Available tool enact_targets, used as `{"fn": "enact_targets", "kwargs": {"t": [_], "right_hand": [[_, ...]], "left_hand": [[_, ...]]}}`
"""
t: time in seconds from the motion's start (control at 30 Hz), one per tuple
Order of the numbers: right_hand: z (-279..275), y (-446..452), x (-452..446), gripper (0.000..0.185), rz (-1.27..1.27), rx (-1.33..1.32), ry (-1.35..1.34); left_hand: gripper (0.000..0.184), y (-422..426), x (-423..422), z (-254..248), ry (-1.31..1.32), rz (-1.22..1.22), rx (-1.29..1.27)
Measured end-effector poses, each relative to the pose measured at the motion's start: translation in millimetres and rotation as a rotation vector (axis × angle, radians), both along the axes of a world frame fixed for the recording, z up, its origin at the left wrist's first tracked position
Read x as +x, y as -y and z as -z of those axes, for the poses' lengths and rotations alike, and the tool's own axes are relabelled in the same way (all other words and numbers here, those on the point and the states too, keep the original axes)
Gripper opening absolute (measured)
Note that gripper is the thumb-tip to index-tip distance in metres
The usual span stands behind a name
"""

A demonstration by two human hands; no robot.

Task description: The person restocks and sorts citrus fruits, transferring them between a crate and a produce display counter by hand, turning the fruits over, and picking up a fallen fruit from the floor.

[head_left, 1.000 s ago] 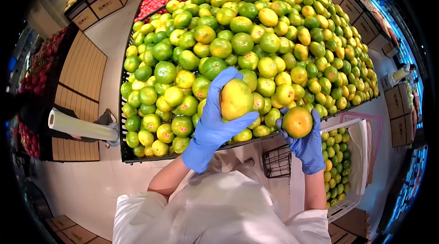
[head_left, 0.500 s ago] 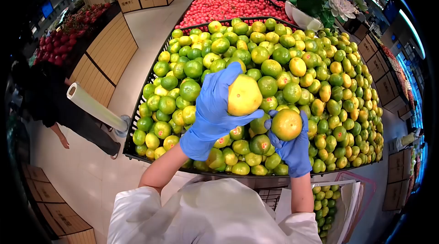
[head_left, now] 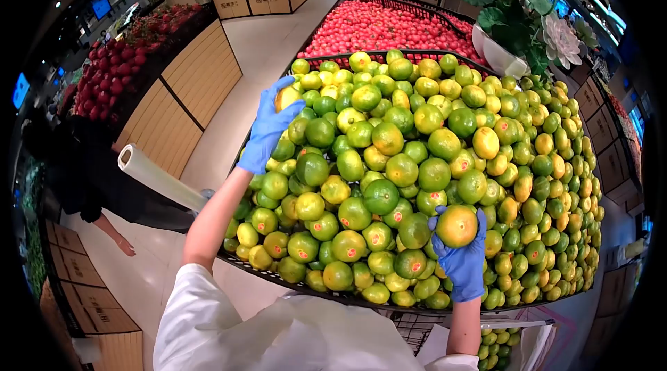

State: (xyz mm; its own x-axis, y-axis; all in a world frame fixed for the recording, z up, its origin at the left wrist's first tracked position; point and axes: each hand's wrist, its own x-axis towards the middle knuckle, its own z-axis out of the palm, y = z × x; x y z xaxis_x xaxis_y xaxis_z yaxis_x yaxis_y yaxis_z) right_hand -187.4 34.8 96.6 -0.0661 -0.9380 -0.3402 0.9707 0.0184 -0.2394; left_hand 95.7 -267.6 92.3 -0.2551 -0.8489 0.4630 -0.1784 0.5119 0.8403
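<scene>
My left hand [head_left: 267, 128], in a blue glove, reaches to the far left edge of the heap with its fingers round a yellow mandarin [head_left: 285, 97]. Part of that fruit is hidden by the fingers. Near the front of the heap, my blue-gloved right hand [head_left: 461, 260] cups an orange-green mandarin [head_left: 457, 225] from below. Under and around both hands lies a large pile of green and yellow mandarins [head_left: 381, 197], several with small red stickers. A black crate rim [head_left: 306, 282] borders the pile.
Red fruit [head_left: 382, 27] fills a bin behind the mandarins, beside a white pot with lotus flowers [head_left: 497, 51]. A roll of plastic bags [head_left: 160, 176] stands at left, near a person in dark clothes [head_left: 104, 169]. A box of mandarins [head_left: 497, 343] is below right.
My left hand has carried the yellow mandarin from the middle to the heap's far left edge. My right hand still holds its mandarin near the front. The view has shifted.
</scene>
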Motion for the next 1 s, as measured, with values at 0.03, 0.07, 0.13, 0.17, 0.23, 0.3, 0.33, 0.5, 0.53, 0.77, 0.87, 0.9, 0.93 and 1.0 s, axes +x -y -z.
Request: {"fn": "enact_targets", "kwargs": {"t": [0.03,0.07,0.13,0.17,0.23,0.3,0.33,0.5,0.53,0.77,0.87,0.9,0.93,1.0], "right_hand": [[0,4,2,0.072,0.037,0.042,-0.097],[1,10,4,0.072,0.076,0.085,-0.192],[-10,32,16,0.071,0.077,0.111,-0.221],[-15,44,21,0.070,0.034,0.089,-0.199],[-24,68,33,0.071,-0.008,0.107,-0.214],[-33,92,51,0.072,0.002,0.088,-0.239],[-35,101,57,0.072,0.004,0.068,-0.255],[-33,125,72,0.071,-0.039,0.147,-0.258],[-35,129,74,0.071,-0.027,0.169,-0.265],[-49,175,89,0.074,-0.029,0.252,-0.324],[-50,206,94,0.073,-0.097,0.149,-0.302],[-48,217,93,0.070,-0.118,0.102,-0.356],[-46,229,91,0.066,-0.136,0.055,-0.409],[-42,259,85,0.063,-0.115,0.042,-0.498]], "left_hand": [[0.050,22,0,-8,0.040,-0.033,-0.009],[0.052,44,-1,-15,0.080,-0.064,-0.016],[0.054,101,-2,-8,0.118,-0.051,-0.024],[0.054,135,-6,4,0.162,-0.069,-0.068],[0.059,176,-13,17,0.209,-0.039,0.014],[0.061,209,-24,36,0.133,0.024,0.148],[0.061,219,-29,43,0.126,0.036,0.158],[0.060,281,-53,92,0.287,0.098,0.052],[0.060,283,-54,98,0.245,0.159,0.051],[0.050,315,-42,131,0.442,0.274,-0.195],[0.053,307,-35,78,0.220,0.123,-0.062],[0.055,295,-34,42,0.146,-0.037,0.002],[0.055,274,-35,15,0.011,0.104,0.027],[0.051,205,-39,-39,-0.147,0.468,0.113]]}}
